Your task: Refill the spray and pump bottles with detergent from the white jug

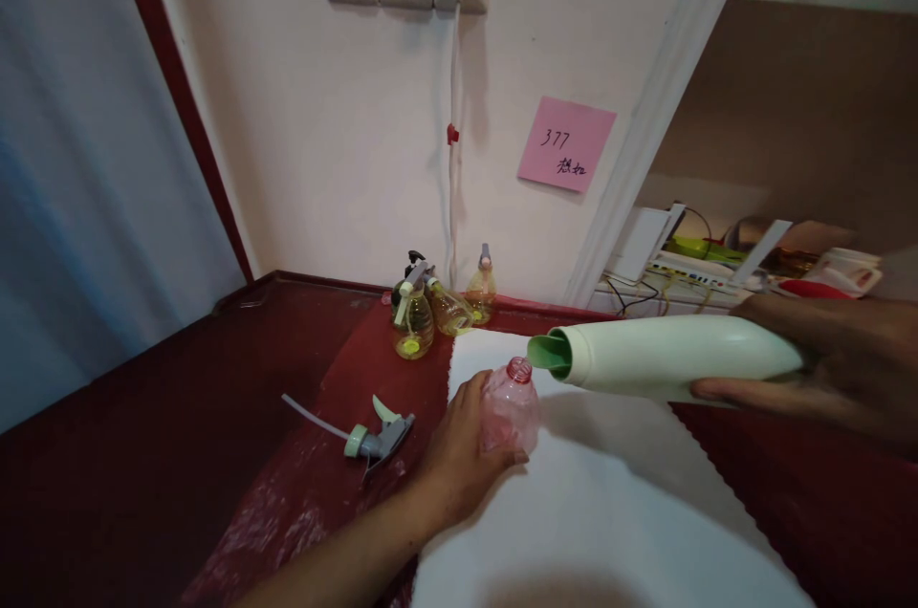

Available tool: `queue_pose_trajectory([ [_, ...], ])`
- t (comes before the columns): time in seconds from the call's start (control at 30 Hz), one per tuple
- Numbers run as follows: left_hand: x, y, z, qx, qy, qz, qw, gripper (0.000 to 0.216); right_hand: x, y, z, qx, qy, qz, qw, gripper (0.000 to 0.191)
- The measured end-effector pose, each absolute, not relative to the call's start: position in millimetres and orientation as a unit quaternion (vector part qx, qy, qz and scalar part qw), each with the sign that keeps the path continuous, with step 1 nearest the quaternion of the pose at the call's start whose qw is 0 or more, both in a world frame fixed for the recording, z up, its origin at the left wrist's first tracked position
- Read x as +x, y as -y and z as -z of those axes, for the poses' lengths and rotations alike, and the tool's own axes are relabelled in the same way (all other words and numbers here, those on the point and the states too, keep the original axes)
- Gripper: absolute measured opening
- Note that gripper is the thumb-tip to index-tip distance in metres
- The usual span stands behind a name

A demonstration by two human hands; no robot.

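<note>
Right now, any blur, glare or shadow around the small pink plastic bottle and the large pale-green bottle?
Head view: the small pink clear plastic bottle in the left hand is fairly sharp, no glare; the right hand gripping the large pale-green opaque bottle is dim and slightly smeared near the frame edge; a soft shadow lies on the white cloth below them.

Pink sticky note (pixel 566 144) on the wall (pixel 322 130): handwritten "377" above two smaller characters, not clearly legible.

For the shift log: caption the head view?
Left hand grips a small pink bottle on white cloth; right hand holds a pale green bottle sideways, spout by its open neck.
</note>
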State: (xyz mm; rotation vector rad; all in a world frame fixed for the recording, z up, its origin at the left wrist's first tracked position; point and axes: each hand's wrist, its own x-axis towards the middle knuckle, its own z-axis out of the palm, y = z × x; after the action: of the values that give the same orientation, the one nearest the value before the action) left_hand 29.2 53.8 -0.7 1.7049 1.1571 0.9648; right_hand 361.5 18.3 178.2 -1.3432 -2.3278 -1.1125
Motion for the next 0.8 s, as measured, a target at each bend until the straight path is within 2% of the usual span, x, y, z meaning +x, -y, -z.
queue_pose_trajectory([
  [0.8, 28.8, -53.8, 1.5, 0.680, -0.462, -0.383, 0.421, 0.089, 372.7, -17.7, -176.7, -0.468, 0.783, 0.396, 0.103, 0.059],
])
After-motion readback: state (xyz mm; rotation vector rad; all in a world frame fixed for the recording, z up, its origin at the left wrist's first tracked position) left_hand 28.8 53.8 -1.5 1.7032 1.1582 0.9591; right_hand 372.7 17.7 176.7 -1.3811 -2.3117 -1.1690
